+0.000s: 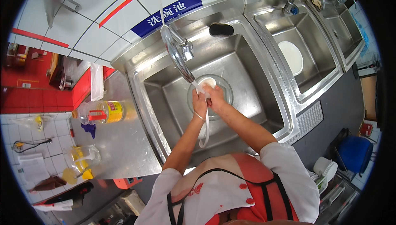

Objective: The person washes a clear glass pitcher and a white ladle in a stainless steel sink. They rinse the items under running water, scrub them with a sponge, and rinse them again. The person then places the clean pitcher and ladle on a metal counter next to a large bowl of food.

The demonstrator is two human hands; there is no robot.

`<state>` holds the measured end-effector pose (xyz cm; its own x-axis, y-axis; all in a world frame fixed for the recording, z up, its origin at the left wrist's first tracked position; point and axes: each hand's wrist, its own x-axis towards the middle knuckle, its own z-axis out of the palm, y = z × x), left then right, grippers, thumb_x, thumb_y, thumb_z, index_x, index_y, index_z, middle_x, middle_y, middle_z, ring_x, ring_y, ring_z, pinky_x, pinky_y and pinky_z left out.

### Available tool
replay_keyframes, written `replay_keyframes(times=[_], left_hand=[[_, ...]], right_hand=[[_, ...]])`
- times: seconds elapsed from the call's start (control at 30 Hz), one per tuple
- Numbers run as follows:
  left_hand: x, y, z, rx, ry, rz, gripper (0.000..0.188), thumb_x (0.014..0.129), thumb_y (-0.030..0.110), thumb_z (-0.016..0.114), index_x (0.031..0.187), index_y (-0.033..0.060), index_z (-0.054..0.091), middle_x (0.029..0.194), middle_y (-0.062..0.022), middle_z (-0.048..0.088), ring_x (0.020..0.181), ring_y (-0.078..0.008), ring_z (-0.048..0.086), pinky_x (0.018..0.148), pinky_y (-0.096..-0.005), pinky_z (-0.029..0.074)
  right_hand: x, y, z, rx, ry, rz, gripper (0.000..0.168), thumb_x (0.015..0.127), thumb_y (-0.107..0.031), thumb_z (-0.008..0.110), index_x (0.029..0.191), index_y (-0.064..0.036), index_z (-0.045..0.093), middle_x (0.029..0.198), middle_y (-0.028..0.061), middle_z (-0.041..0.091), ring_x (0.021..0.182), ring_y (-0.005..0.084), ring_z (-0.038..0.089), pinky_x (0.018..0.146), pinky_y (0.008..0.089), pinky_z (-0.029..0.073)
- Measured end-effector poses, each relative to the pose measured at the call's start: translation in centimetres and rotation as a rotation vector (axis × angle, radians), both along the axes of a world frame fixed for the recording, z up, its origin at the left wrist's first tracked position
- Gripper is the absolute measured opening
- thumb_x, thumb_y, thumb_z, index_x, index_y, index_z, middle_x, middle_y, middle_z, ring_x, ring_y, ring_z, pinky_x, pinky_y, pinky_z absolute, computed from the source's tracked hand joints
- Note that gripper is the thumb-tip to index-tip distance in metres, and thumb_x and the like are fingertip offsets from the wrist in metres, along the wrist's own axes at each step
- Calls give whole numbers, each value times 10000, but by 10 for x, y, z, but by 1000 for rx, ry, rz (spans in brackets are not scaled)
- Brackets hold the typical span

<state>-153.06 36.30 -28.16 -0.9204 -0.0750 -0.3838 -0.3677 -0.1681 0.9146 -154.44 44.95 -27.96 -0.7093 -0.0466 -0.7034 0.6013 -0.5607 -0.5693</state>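
Note:
Water runs from the curved chrome tap (176, 54) onto my two hands, low over the stainless steel sink (247, 73). My left hand (199, 102) grips the side of a small white cup or bowl (208, 80). On its other side, my right hand (216, 96) holds it too, with the fingers partly hidden. A white strap (206, 129) hangs from between the hands; its upper end is hidden. Beneath them a round clear glass bowl (228, 93) sits on the sink floor.
A black sponge (221, 30) lies on the sink's back ledge. On the steel counter at left are a large plastic oil bottle (102, 112) and a clear jug (88, 157). A white round lid or plate (290, 57) rests in the neighbouring sink.

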Motion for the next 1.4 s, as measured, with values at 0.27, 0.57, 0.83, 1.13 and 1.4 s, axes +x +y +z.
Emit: replay_keyframes(times=[0.27, 0.57, 0.83, 1.13, 1.4], left_hand=[[-4, 14, -20, -88, -88, 294, 388, 925, 345, 409, 1061, -9, 492, 950, -103, 568, 812, -189, 566, 689, -294, 473], [-20, 14, -37, 220, -149, 105, 385, 891, 410, 494, 1027, 55, 553, 854, -36, 572, 697, -147, 545, 600, -298, 473], [-72, -2, -32, 257, -165, 59, 520, 824, 579, 466, 853, 68, 561, 613, -53, 525, 452, -158, 480, 393, -269, 389], [-69, 14, -15, 342, -218, 128, 416, 862, 501, 464, 855, 88, 513, 621, -55, 530, 440, -139, 474, 386, -265, 385], [-35, 13, 29, 300, -138, 34, 309, 855, 346, 571, 961, 56, 556, 560, 32, 390, 409, -50, 323, 348, -206, 215]], right_hand=[[12, -8, 9, 111, 93, -93, 301, 757, -112, 583, 1035, -3, 551, 948, 105, 591, 854, 203, 569, 719, 309, 460], [42, 11, -6, 324, 312, 142, 315, 835, -97, 515, 1142, -25, 524, 934, 37, 596, 809, 134, 561, 697, 269, 462], [120, 20, 20, 98, 260, 344, 274, 863, -157, 536, 1106, -31, 529, 893, 58, 618, 748, 138, 584, 678, 284, 474], [75, 41, 46, 37, 277, 363, 203, 879, -229, 546, 985, -58, 516, 684, 1, 520, 530, 99, 470, 485, 235, 379], [80, 30, 37, 1272, 738, 576, 252, 767, -166, 613, 962, -49, 504, 842, 155, 586, 752, 360, 592, 644, 430, 467]])
